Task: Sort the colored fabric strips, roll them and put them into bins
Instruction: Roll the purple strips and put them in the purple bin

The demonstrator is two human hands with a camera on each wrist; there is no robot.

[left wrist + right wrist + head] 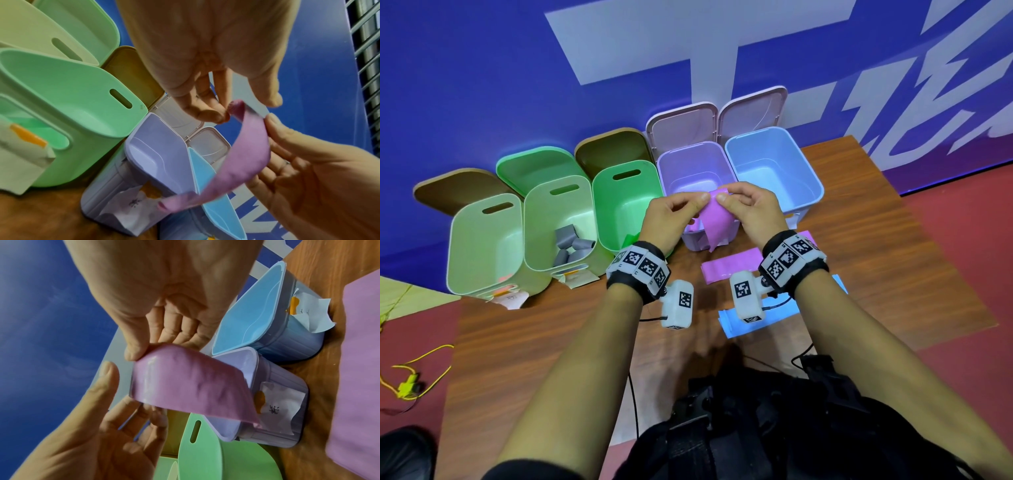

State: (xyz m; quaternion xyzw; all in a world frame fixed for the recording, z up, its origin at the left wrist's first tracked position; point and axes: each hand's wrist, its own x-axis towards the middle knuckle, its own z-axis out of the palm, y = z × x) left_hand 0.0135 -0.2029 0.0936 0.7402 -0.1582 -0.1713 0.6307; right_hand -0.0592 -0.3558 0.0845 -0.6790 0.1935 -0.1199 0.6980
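Both hands hold one pink-purple fabric strip (717, 222) up over the front of the open lilac bin (667, 171). My left hand (697, 202) pinches the strip's top end, and my right hand (729, 198) pinches the same end beside it. The rest of the strip hangs down in front of the bin. In the left wrist view the strip (246, 154) curls at its top between the left hand's fingertips (220, 116). In the right wrist view the right thumb (133, 352) presses on the strip (185, 382). A light blue bin (815, 171) stands to the right of the lilac one.
Three green bins stand in a row to the left; the middle one (534, 219) holds several grey rolls (573, 245). Another pink-purple strip (729, 269) and a light blue strip (774, 317) lie flat on the wooden table (876, 240) under my wrists.
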